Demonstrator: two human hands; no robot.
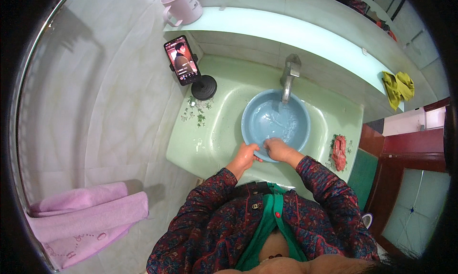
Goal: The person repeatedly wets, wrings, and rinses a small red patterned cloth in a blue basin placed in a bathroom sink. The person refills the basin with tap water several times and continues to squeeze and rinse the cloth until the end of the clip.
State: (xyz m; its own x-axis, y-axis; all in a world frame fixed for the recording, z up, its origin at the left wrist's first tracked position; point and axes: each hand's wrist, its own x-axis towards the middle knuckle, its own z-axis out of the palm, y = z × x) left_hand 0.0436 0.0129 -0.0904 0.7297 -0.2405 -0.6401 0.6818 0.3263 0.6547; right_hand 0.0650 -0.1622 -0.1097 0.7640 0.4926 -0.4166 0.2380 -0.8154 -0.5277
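Observation:
A round blue plastic basin (pixel 263 114) stands in the pale green washbasin (pixel 225 91), under the chrome faucet (pixel 287 77). Rippled water lies in it, and the spout reaches over its far rim. With my left hand (pixel 247 155) I grip the near-left rim, thumb on top and fingers beneath. My right hand (pixel 278 149) reaches over the near rim, its curled fingers against the basin's inside. Whether those fingers hold anything is hidden.
A phone (pixel 182 61) on a black stand (pixel 204 88) occupies the back-left corner. A wrung reddish cloth (pixel 339 153) lies on the right ledge. The glass shelf (pixel 286 27) carries a pink mug (pixel 182 5) and yellow-green cloth (pixel 398 88). A pink towel (pixel 89 216) hangs at left.

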